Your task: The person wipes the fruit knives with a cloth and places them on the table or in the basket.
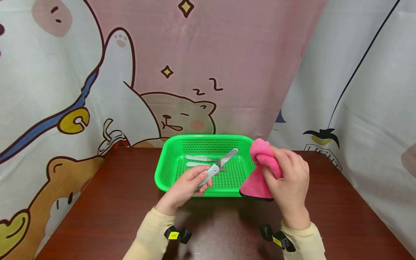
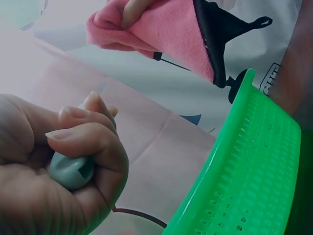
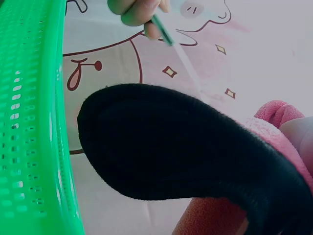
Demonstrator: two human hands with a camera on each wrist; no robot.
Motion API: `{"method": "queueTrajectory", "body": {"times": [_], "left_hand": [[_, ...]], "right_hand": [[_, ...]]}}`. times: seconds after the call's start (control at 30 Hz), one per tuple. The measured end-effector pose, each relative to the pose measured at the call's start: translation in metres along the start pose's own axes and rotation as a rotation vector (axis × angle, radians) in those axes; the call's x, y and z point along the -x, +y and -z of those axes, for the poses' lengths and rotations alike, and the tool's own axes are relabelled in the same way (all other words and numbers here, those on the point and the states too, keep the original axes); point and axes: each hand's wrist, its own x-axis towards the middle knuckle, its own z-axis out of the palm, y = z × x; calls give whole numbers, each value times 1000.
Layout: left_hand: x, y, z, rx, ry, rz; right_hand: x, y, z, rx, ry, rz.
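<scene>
My left hand (image 1: 191, 182) grips a knife (image 1: 213, 170) by its pale blue-grey handle, the silver blade slanting up to the right over the basket. In the left wrist view the fingers curl round the butt of the handle (image 2: 71, 172). A bunched pink cloth (image 1: 264, 168) with a black edge hangs from my right hand (image 1: 290, 178), its thumb and fingers pinching the upper folds. The cloth's black loop (image 2: 264, 21) shows in the left wrist view. Cloth and blade are apart in the head view. Two more knives (image 1: 196, 158) lie in the green basket (image 1: 160, 177) behind.
The perforated green plastic basket stands at the back of the dark brown table (image 1: 130, 191), close to a curtain (image 1: 247, 65) printed with cartoon animals. In the right wrist view the cloth's black part (image 3: 161, 142) covers much of the picture.
</scene>
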Motion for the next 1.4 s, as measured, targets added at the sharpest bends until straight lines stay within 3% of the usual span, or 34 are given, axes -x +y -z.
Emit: {"method": "queueTrajectory", "body": {"times": [0.23,0.47,0.77,1.03,1.4], "left_hand": [[-1,0,1,29,-4,-2],[0,0,-1,57,5,15],[1,0,-4,49,10,-18],[0,-1,-6,55,-3,-22],[-1,-1,-7,69,-18,-24]], "right_hand": [[1,-9,-3,-47,-5,56],[10,-20,-15,-93,-74,119],[20,-29,-31,-76,-117,212],[26,-32,-36,-61,-165,208],[25,-27,-36,-53,-149,211]]}}
